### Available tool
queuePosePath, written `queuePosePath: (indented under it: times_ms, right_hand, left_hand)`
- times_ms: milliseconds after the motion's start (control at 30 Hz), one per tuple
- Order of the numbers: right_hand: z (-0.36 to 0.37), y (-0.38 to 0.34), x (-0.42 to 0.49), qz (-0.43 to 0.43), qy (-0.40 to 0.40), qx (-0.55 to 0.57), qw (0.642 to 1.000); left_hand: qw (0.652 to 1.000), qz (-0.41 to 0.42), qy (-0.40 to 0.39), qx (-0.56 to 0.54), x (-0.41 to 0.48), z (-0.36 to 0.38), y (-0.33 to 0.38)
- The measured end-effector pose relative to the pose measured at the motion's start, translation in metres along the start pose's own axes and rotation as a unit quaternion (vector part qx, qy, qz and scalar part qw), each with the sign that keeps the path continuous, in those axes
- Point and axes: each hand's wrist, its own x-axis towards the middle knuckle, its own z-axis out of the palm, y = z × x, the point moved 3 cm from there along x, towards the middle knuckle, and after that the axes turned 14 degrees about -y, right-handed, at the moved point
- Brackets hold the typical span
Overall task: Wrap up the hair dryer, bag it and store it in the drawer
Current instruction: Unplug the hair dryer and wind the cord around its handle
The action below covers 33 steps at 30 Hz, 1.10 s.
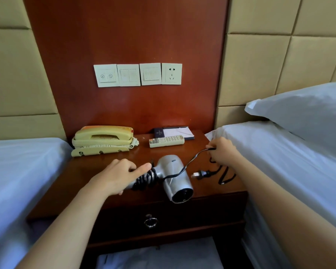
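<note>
A silver hair dryer (173,175) lies on the dark wooden nightstand (105,164), nozzle toward me at the front edge. Its black cord (190,164) is coiled several turns round the handle, then runs up to the right. My left hand (118,175) grips the handle, thumb pressing the coils. My right hand (222,151) pinches the cord a little above the table's right side. The plug (199,174) and the loose end of the cord lie on the table below that hand. The drawer (163,214) under the top is shut, with a round metal pull (150,222).
A cream telephone (103,140) stands at the back left, a white remote (166,141) and a notepad folder (175,132) at the back. Beds with white sheets flank the nightstand, a pillow (306,117) on the right one. Wall switches and a socket (171,73) hang above.
</note>
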Motion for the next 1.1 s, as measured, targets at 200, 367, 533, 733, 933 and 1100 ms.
queuePosePath:
  times_ms: [200, 367, 533, 733, 933, 1100]
  right_hand:
    - [0.015, -0.010, -0.011, 0.007, -0.025, -0.138, 0.990]
    - [0.046, -0.044, -0.022, -0.131, 0.020, -0.373, 0.918]
    - [0.055, -0.056, -0.032, -0.157, -0.028, -0.273, 0.949]
    - [0.057, -0.057, -0.040, -0.149, -0.112, -0.146, 0.972]
    - [0.044, -0.073, -0.051, -0.205, 0.005, -0.233, 0.951]
    - [0.039, -0.078, -0.049, -0.192, 0.053, -0.198, 0.960]
  left_hand:
    - [0.999, -0.026, -0.014, -0.042, 0.010, 0.011, -0.007]
    - [0.997, -0.049, -0.015, -0.056, 0.013, 0.024, -0.010]
    - [0.997, -0.082, 0.005, 0.007, 0.017, 0.026, -0.012]
    - [0.987, -0.141, 0.060, 0.045, 0.019, 0.026, -0.004]
    - [0.981, -0.154, 0.047, -0.106, 0.026, 0.029, -0.020]
    - [0.943, -0.129, 0.053, -0.302, 0.025, 0.024, -0.025]
